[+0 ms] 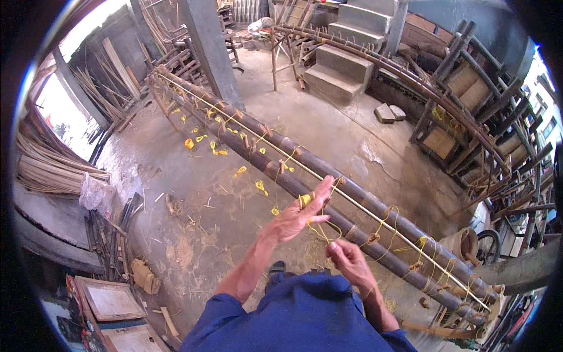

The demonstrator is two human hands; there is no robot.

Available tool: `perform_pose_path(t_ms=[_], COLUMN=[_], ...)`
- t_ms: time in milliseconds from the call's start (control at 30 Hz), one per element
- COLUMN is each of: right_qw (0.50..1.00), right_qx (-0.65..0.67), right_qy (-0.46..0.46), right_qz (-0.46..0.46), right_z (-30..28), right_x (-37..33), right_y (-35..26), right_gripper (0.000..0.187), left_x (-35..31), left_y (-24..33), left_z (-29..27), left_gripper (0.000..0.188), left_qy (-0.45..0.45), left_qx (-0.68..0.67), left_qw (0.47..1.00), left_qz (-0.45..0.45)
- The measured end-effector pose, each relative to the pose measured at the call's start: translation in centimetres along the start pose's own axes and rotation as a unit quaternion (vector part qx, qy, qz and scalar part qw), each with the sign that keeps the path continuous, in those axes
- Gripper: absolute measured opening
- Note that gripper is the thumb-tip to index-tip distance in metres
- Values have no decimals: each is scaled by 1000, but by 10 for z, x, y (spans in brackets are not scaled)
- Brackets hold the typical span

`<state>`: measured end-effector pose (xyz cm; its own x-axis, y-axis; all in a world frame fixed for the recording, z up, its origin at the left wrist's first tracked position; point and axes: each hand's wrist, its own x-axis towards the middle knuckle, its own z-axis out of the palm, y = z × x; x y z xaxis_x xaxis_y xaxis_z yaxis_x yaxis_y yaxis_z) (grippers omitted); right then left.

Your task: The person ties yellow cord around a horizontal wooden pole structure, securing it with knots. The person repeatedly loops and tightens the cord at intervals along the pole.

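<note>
- Work in hand: yellow cord (321, 230) is being tied along two long dark bamboo poles (275, 170) that lie side by side, raised above the concrete floor (193, 193), with a thin pale rod (363, 206) running along their top.
- Done, as far as can be judged: knots and loose yellow tails hang at intervals along the far stretch, toward the upper left, and several more bindings (431, 267) sit near the close end at lower right.
- Left, as it appears: the section directly in front of the person, where the cord is loose and not yet drawn tight; whether other spots lack ties cannot be told.
- Left hand (299, 214): fingers (321, 190) stretched out straight and close together, pointing toward the poles; the cord runs across the palm and up toward the rod.
- Right hand (346, 258): fingers curled, tips pinching the cord's lower run just in front of the near pole.
- Cord position: stretched between both hands, looping down between them, near the middle of the poles.
- Surroundings: a small yellow spool (189, 143) on the floor, concrete steps (340, 64), stacked bamboo frames (469, 105).
</note>
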<state>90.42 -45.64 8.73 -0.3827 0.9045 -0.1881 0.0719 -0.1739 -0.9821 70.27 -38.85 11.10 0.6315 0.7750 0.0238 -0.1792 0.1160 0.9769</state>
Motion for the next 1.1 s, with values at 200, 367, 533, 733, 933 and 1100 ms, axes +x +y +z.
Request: perform_pose_path(t_ms=[200,367,533,733,933,1100], right_qw=[994,998,989,917,888,915], right_qx=[20,34,-128,-273,-355,-332], right_qy=[100,58,67,147,82,-15], right_qz=[-38,17,-43,-252,-278,-230], right_z=[-33,-8,1,-20,-30,-34], right_x=[34,14,3,34,38,36], right_y=[-16,27,-12,-24,-17,-27], right_gripper=[34,33,22,11,15,30], left_x=[-4,0,11,8,11,3], left_y=[6,0,-6,-9,-7,-14], left_z=[5,-6,-4,5,-7,-10], left_gripper=[62,64,51,42,33,38], left_qy=[-280,-9,93,-22,-154,-122], left_qx=[109,-243,83,287,380,186], left_qw=[936,970,989,955,896,963], left_qz=[-186,18,77,-73,-169,-155])
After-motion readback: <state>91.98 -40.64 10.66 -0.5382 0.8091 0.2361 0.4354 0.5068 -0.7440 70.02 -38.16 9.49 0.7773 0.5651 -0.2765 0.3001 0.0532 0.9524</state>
